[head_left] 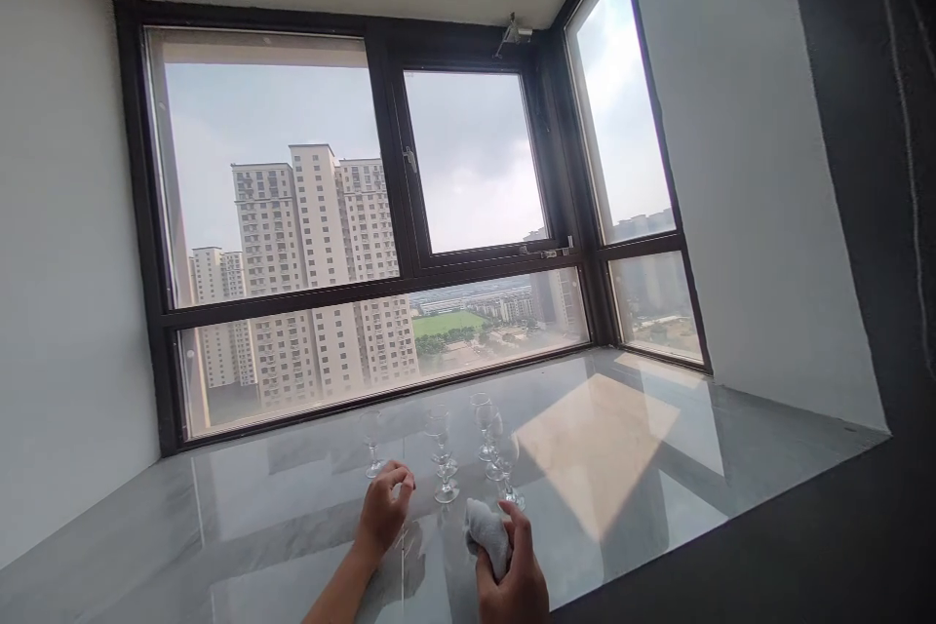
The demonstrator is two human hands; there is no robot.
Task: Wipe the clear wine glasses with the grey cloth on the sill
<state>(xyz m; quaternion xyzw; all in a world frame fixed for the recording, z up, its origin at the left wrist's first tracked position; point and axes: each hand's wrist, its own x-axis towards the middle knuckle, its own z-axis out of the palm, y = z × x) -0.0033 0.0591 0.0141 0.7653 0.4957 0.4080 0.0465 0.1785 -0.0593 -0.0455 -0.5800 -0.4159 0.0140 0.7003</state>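
Observation:
My left hand (pixel 387 512) is over the sill with its fingers curled in. Its fingertips are partly hidden, so I cannot make out what they hold, if anything. Just beyond it stands a clear stemmed glass (pixel 373 461), upright. A crumpled pale grey-white cloth (pixel 486 534) is bunched in my right hand (pixel 516 577), whose thumb and fingers wrap round it. Right past the cloth, a stemmed glass (pixel 506 468) stands close to my right fingertips; whether they touch is unclear. Between my hands, farther off, is another stemmed glass (pixel 446 486), with several more behind.
The glasses stand on a glossy grey marble sill (pixel 292 517). Behind it rises a dark-framed window (pixel 278 307) with a handle (pixel 409 159). A sunlit patch (pixel 600 444) lies on the right of the sill. White walls (pixel 65 244) flank both sides.

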